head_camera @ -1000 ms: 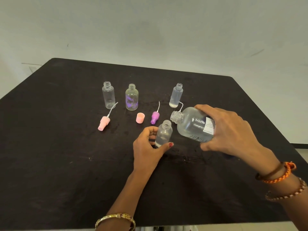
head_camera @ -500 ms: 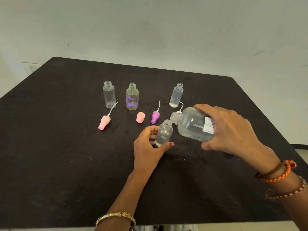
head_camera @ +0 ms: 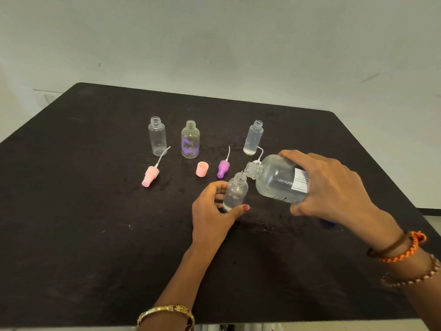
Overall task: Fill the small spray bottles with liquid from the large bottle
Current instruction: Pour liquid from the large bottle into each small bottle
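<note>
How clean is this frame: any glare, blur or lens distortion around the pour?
Head view: soft, even light, with only faint shadows on the black table. Small highlights glint on the large bottle in the right hand. The small bottle held by the left hand looks slightly soft. Wide-angle distortion bows the table's edges.

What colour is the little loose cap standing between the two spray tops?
Pale pink cap, standing on the black table; the head view shows it plainly.
</note>
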